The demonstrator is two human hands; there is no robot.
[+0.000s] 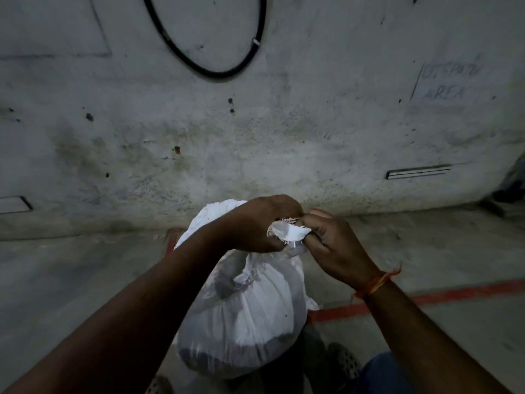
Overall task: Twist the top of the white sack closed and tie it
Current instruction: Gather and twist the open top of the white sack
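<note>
Head view: white sack [250, 317] stands on the floor [85, 280] at 6 o'clock, neck gathered. Left hand [255, 226] is curled tight around the bunched top. Right hand [332, 245] has its fingers [305, 223] pinching the frayed sack end [287, 231], hands touching. Orange thread band [375, 282] on right wrist. Wall sign [446, 86] at 2 o'clock: "AREA" legible, upper line too blurred.

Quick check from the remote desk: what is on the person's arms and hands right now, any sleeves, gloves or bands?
Both forearms are bare, with no sleeves in view, and neither the left hand nor the right hand wears a glove. The only thing worn is a thin orange-red thread band tied round the right wrist, with a loose end sticking out. No rings or watch are visible.
</note>
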